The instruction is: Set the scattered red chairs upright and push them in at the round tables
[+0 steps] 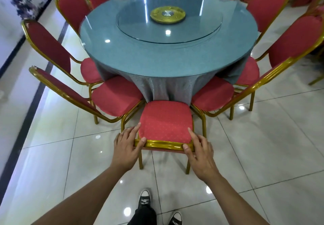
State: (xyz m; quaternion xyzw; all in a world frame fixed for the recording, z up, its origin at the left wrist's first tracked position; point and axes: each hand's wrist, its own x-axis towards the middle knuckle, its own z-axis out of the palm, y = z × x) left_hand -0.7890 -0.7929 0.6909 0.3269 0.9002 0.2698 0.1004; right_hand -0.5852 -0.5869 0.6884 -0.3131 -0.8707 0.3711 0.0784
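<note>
Red padded chair with a gold metal frame (164, 119) stands upright, its seat pointing front-first at the round table draped in grey-blue cloth under glass (157, 53), front edge touching the cloth. Neighbouring red chairs flank it closely on both sides. Left hand (126, 146) and right hand (199, 151) grip the gold backrest top rail, thumbs hooked over it.

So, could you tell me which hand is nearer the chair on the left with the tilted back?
Left. The left hand is beside that chair; the right hand is farther away.
</note>
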